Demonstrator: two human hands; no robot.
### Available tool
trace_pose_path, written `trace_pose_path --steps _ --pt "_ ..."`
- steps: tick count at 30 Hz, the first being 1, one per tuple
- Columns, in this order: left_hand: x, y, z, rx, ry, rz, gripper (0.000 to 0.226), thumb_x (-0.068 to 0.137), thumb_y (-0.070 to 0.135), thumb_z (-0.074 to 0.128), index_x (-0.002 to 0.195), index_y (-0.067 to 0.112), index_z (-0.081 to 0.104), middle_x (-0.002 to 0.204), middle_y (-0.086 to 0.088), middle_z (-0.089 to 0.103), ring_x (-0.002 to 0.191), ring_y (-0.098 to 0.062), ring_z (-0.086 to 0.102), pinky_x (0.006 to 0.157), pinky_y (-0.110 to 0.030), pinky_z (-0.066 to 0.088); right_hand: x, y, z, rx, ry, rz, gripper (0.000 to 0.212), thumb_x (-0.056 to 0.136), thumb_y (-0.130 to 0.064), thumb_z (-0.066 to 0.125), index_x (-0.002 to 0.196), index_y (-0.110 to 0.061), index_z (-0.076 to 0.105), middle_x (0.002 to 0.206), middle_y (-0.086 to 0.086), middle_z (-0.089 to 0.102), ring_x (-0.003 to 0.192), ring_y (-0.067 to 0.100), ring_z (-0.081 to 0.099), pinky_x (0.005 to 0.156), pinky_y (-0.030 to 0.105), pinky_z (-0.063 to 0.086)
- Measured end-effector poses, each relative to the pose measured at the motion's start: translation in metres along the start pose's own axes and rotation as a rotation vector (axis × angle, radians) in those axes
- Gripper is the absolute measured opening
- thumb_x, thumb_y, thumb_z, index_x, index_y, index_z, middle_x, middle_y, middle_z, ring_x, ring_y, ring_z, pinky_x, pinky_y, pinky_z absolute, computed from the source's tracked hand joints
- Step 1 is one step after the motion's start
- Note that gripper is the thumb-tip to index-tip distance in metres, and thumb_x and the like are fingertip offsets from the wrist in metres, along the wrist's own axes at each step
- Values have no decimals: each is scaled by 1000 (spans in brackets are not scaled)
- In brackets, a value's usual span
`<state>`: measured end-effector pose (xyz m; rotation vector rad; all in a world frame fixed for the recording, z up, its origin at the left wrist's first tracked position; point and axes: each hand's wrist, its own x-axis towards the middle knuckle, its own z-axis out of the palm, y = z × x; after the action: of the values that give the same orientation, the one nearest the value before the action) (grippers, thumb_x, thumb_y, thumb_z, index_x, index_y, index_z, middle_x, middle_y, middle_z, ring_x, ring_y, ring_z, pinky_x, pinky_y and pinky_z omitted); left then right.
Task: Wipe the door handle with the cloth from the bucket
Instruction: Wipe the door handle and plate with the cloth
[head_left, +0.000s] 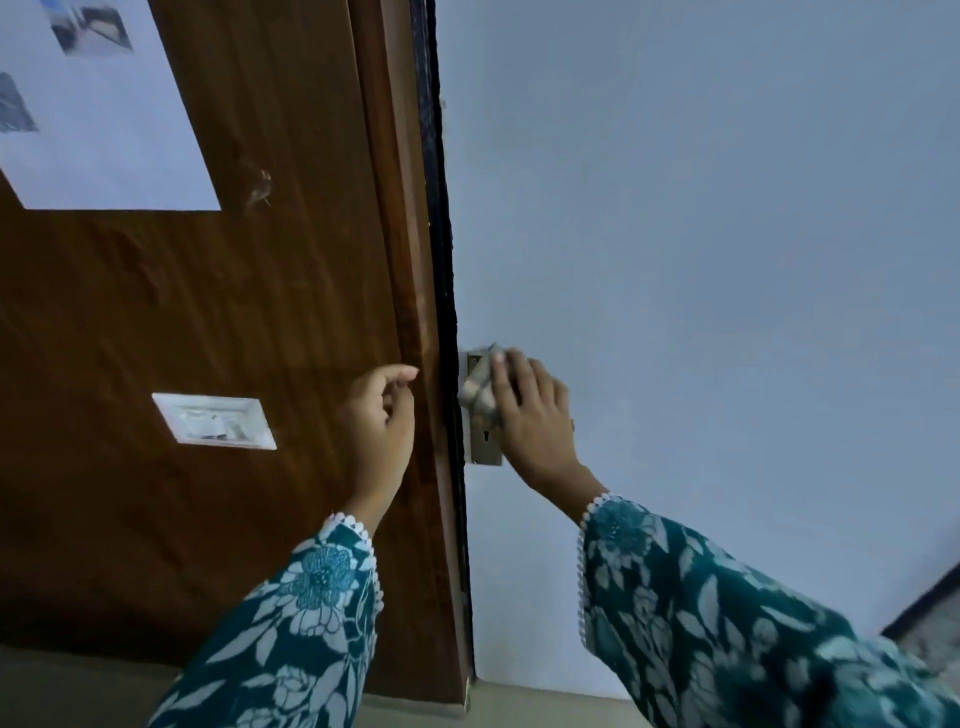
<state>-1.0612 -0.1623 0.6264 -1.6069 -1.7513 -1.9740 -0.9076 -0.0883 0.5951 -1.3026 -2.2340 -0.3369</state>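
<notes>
A pale grey-blue door (701, 234) fills the right side, with a metal handle plate (485, 447) and keyhole at its left edge. My right hand (530, 415) presses a pale checked cloth (480, 389) over the upper part of the plate, hiding the handle itself. My left hand (382, 421) hovers by the brown wooden frame (410, 312), fingers loosely curled, holding nothing. The bucket is not in view.
A brown wood panel (182, 322) on the left carries a white switch plate (215, 421) and a white printed sheet (98, 104). A dark gap runs between frame and door. A dark-edged object (930, 618) shows at the lower right.
</notes>
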Motion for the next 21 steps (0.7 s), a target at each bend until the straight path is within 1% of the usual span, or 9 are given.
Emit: trace_pose_path --steps 3,6,7,9,11,13,16,19,21 --pt "11 -6 5 76 38 168 23 83 -12 54 98 -1 66 103 -15 65 98 -24 56 85 -25 44 -7 -10 22 -118 -176 -88 61 87 -21 32 146 -6 31 146 23 40 129 40 44 100 50 39" --pt "20 -19 9 106 54 246 31 81 -10 57 111 -3 60 122 -19 56 116 -26 47 102 -20 33 -2 -12 27 -152 -224 -91 66 86 -34 33 146 -6 30 144 23 42 126 39 46 101 49 37" --pt "24 -23 12 112 58 265 35 82 -8 57 117 -3 56 128 -21 52 122 -28 44 106 -25 32 0 -12 28 -152 -231 -90 72 86 -46 35 146 -7 28 145 22 41 127 39 44 103 50 34" --pt "31 -33 17 136 55 298 42 86 0 56 127 -4 48 140 -24 42 135 -33 34 112 -42 30 4 -13 27 -145 -242 -69 83 85 -64 27 147 -9 26 144 20 41 128 38 41 105 49 31" --pt "38 -42 23 196 49 316 48 92 14 51 136 -2 40 149 -23 31 142 -33 21 114 -51 23 9 -17 27 -124 -218 -42 78 88 -64 22 144 -11 31 142 18 43 125 38 43 103 48 31" --pt "44 -48 31 257 43 309 52 96 27 42 142 5 31 155 -20 23 146 -26 11 116 -53 15 15 -22 29 -112 -213 -9 72 89 -63 30 140 -13 36 139 18 46 123 37 45 100 47 33" --pt "51 -51 43 323 32 333 56 98 34 33 146 7 24 156 -19 18 146 -21 4 117 -53 5 18 -27 37 -106 -216 24 76 84 -69 38 137 -14 39 136 18 48 119 36 48 97 46 35" --pt "55 -52 55 397 33 360 59 97 35 33 146 3 24 155 -25 17 146 -29 7 114 -58 1 14 -30 42 -138 -179 57 80 82 -72 36 134 -12 44 127 17 56 110 35 55 94 44 39" --pt "57 -53 60 420 63 373 60 96 33 37 145 0 24 153 -29 19 145 -34 10 111 -62 2 11 -32 43 -200 -163 71 79 80 -69 44 131 -9 48 119 14 61 102 33 59 92 43 42"
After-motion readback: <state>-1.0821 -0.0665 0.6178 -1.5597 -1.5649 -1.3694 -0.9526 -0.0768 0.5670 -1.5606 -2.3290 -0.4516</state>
